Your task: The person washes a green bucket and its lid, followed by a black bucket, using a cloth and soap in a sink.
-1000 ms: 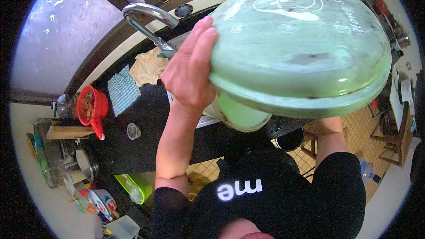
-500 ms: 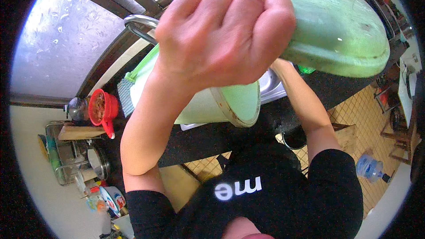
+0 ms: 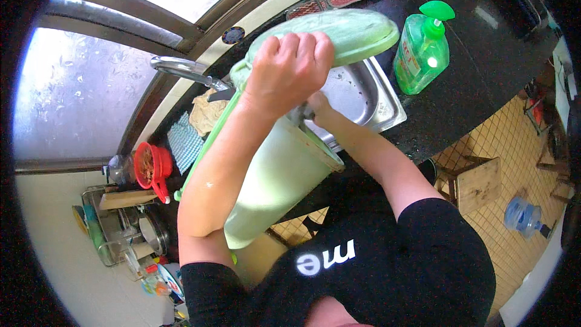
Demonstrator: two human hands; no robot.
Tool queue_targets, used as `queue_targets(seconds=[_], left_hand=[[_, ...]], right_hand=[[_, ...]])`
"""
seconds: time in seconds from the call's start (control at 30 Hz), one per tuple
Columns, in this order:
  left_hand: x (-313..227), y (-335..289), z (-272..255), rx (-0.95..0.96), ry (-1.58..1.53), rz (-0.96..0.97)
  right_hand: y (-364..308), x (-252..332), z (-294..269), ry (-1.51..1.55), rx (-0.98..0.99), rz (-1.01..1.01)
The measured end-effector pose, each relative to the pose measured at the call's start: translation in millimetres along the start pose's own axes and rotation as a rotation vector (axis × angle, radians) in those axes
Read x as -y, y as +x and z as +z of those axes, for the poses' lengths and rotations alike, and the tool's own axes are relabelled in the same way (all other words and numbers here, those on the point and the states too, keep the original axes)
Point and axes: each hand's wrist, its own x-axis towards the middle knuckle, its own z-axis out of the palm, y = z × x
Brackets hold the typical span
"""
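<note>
A pale green bin [image 3: 275,172] with a hinged lid [image 3: 357,33] is tilted over the sink [image 3: 387,115], its mouth toward the basin. My left hand [image 3: 293,69] is closed round the near edge of the raised lid. At the mouth of the bin, my right hand [image 3: 322,111] has its fingers curled, partly hidden behind the left wrist and the rim. Something greyish shows at its fingers, too unclear to name. The curved metal tap [image 3: 187,68] stands to the left of the lid.
A green pump bottle [image 3: 419,54] stands right of the sink on the black counter [image 3: 472,60]. At left are a tan cloth [image 3: 207,112], a blue-striped cloth [image 3: 184,139] and a red strainer [image 3: 152,166]. A wooden stool [image 3: 478,184] and a water jug [image 3: 523,217] are on the floor.
My left hand and the lid have moved down and away from the camera. The bin now leans more steeply, and the sink, bottle and right hand have come into clearer view.
</note>
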Motion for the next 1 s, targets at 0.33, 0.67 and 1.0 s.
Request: queue_targets(seconds=[0.33,0.67,1.0], left_hand=[[15.4,-41.6,45.6,0.198,-0.066,-0.175],[19.3,-36.5,89.8,0.366,-0.157,-0.204],[17.9,-37.1,112.3,0.403,-0.159,-0.148]], right_hand=[[2.2,24.9,-41.5,0.223,-0.026,0.027],[8.1,41.9,-66.0,-1.552,-0.375,-0.229],[-114.6,73.8,-13.4,-0.380,0.638,-0.067]])
